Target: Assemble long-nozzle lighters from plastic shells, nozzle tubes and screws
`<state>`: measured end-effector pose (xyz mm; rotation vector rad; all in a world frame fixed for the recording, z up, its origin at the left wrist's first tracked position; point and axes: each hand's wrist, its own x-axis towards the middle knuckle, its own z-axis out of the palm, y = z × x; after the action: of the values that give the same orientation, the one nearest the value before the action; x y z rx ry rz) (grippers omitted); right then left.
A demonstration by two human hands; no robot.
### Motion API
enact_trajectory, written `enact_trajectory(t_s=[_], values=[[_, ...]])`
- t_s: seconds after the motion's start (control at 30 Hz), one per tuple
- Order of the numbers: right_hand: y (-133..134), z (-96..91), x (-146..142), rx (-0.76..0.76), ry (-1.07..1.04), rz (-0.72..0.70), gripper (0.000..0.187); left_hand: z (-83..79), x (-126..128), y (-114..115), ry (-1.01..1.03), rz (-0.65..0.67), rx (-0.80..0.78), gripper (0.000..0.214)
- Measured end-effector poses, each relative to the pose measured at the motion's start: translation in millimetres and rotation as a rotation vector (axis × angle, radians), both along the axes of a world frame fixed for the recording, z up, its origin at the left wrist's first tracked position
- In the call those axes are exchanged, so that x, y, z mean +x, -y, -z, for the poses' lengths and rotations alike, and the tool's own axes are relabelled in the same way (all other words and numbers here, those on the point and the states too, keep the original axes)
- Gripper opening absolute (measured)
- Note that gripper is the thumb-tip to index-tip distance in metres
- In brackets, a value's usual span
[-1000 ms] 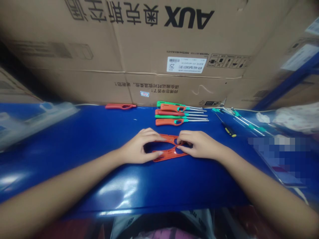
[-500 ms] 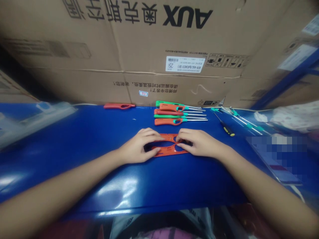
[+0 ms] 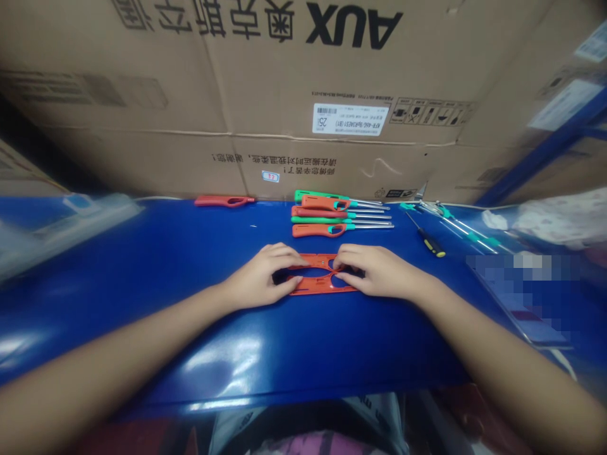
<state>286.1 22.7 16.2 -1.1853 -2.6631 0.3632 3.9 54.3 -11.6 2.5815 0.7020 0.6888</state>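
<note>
Two orange lighter casing halves lie side by side on the blue table, an upper half [image 3: 313, 260] and a lower half [image 3: 320, 285], with a gap between them. My left hand [image 3: 260, 275] grips their left ends, fingers over the upper half and thumb on the lower. At the right ends, around the trigger openings, my right hand [image 3: 372, 268] holds both halves with bent fingers and thumb. My fingers partly cover the casings. Just beyond lie several assembled gas lighters [image 3: 320, 230] in orange, red and green, their metal barrels pointing right.
A red lighter casing [image 3: 222, 201] lies at the back left. A black-and-yellow screwdriver [image 3: 431, 244] and several metal barrels with teal parts [image 3: 469, 235] are at right. A large cardboard box [image 3: 265, 114] walls the back of the blue table [image 3: 303, 354]. Clear plastic [image 3: 71, 234] sits left.
The whole view has shifted slightly. My left thumb has moved a little up on the lower casing half; both hands keep their hold.
</note>
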Motion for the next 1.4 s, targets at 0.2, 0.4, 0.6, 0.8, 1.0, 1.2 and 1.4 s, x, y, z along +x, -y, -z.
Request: enact_trajectory(t_s=[0.2,0.4,0.6,0.8,1.0,1.2,1.4], values=[[1.0,-0.6,0.1,-0.003,-0.003,-0.008,0.011,1.9,0.8,-1.5,0.027,0.028,-0.007,0.023],[0.8,-0.1,0.4,0.001,-0.005,-0.013,0.012,1.4,1.4,-0.8,0.032,0.026,-0.010,0.022],[0.5,0.5,0.5,0.001,-0.005,-0.012,0.012,-0.3,1.3,-0.5,0.020,0.024,-0.004,0.023],[0.8,-0.6,0.2,-0.004,-0.006,-0.011,0.012,-0.5,0.5,0.2,0.015,0.021,0.011,0.024],[1.6,-2.1,-0.3,-0.010,0.007,-0.008,0.012,-2.1,0.6,2.1,0.007,0.025,0.010,0.026],[1.1,-1.9,0.7,-0.018,-0.002,-0.008,0.012,-1.7,0.5,2.3,0.011,0.022,0.018,0.024],[2.7,-2.9,-1.3,-0.010,-0.018,-0.019,0.013,-2.2,1.1,2.5,0.005,0.016,0.019,0.023]])
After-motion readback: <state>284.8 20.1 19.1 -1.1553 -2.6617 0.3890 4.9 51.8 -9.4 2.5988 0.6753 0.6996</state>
